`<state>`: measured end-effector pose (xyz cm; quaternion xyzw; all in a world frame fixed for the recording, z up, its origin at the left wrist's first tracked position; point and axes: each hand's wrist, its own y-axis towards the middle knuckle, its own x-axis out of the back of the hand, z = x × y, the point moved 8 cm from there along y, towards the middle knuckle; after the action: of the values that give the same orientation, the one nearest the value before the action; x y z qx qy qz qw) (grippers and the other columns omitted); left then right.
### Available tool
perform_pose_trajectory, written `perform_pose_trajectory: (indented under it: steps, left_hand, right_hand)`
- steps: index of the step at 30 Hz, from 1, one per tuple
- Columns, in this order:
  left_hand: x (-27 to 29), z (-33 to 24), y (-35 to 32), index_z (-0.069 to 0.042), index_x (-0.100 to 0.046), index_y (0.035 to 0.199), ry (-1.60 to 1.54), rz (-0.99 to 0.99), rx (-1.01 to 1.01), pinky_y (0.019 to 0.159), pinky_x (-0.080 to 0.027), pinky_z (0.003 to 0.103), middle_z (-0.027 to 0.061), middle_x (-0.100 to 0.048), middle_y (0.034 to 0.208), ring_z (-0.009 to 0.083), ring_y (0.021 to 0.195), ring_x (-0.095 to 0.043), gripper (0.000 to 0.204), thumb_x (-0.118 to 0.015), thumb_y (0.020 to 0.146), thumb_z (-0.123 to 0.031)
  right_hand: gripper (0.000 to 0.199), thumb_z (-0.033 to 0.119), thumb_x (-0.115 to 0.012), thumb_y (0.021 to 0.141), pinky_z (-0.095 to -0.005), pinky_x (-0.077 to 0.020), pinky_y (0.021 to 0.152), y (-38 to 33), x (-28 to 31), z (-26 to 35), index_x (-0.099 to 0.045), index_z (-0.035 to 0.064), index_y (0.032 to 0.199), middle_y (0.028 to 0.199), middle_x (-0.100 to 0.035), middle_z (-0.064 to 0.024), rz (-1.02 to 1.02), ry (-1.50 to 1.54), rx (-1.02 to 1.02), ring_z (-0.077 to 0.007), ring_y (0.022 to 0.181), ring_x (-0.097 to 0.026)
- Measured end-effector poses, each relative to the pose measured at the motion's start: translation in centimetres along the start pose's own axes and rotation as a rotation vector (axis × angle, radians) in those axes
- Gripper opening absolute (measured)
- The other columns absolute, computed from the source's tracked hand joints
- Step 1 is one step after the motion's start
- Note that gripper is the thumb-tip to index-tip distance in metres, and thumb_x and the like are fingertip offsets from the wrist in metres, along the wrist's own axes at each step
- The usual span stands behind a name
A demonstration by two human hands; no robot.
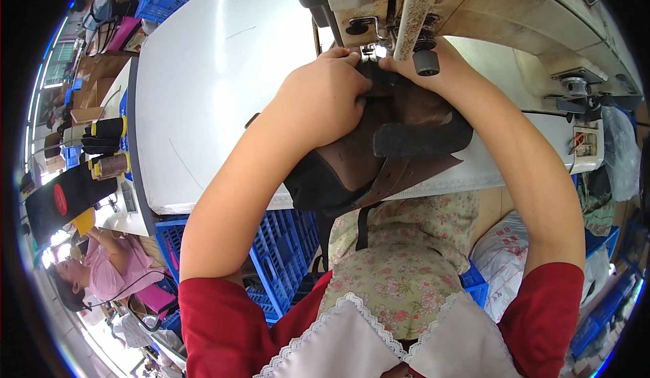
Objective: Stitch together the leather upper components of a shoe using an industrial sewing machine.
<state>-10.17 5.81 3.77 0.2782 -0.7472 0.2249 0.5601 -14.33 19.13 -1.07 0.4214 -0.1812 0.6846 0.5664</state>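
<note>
A dark brown and black bag piece [349,161] lies bunched on the white sewing machine table, its near part hanging over the front edge. The far end of it sits at the presser foot [370,53] of the sewing machine [467,5]. My left hand [330,90] is closed on the piece's left side, fingers curled, fingertips just left of the foot. From the right, my right hand [423,70] holds the piece close beside the foot. Part of that hand is hidden behind the machine's bar and black knob [426,62]. A black strap-like flap [423,140] lies across the piece.
The white table [203,93] spreads to the left. Blue plastic crates [284,256] stand below its front edge. Thread cones [112,166] are at the far left, near a co-worker in pink [122,266]. A floral apron [386,269] covers my lap.
</note>
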Motion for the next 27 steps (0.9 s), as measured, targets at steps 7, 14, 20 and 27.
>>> perform_pose_trajectory:
  steps: [7, 14, 20, 27]
  left_hand:
    - [0.06, 0.13, 0.20, -0.006, -0.075, 0.107, -0.011, 0.051, 0.036, 0.090, -0.053, 0.041, 0.0141, -0.066, 0.115, 0.0322, 0.110, -0.060, 0.034, -0.066, 0.075, -0.011]
    - [0.40, 0.29, 0.10, -0.012, -0.078, 0.096, -0.007, 0.047, 0.059, 0.095, -0.054, 0.041, 0.0154, -0.066, 0.123, 0.0306, 0.122, -0.058, 0.022, -0.063, 0.080, -0.016]
    - [0.12, 0.31, 0.24, -0.007, -0.075, 0.110, -0.016, 0.072, 0.020, 0.093, -0.052, 0.041, 0.0133, -0.066, 0.119, 0.0321, 0.109, -0.060, 0.036, -0.066, 0.075, -0.010]
    - [0.34, 0.07, 0.18, -0.008, -0.075, 0.109, -0.011, 0.073, 0.027, 0.092, -0.052, 0.041, 0.0127, -0.066, 0.118, 0.0319, 0.110, -0.059, 0.035, -0.066, 0.075, -0.009]
  right_hand:
    - [0.023, 0.030, -0.068, 0.079, -0.0480, -0.0539, 0.071, -0.05, 0.40, 0.41, -0.071, 0.0077, 0.085, 0.081, -0.070, -0.0181, -0.067, 0.079, -0.017, -0.0388, 0.082, -0.068]
    - [0.021, 0.028, -0.070, 0.077, -0.0469, -0.0539, 0.070, -0.38, 0.01, 0.10, -0.071, 0.0076, 0.081, 0.078, -0.070, -0.0166, -0.079, 0.036, 0.018, -0.0376, 0.078, -0.067]
    - [0.021, 0.027, -0.069, 0.076, -0.0476, -0.0529, 0.067, -0.46, 0.40, 0.28, -0.071, 0.0063, 0.077, 0.075, -0.069, -0.0180, -0.079, 0.078, -0.032, -0.0388, 0.075, -0.067]
    - [0.022, 0.027, -0.071, 0.075, -0.0468, -0.0529, 0.069, -0.67, 0.41, 0.25, -0.070, 0.0048, 0.077, 0.077, -0.069, -0.0183, -0.097, 0.124, -0.036, -0.0383, 0.078, -0.067]
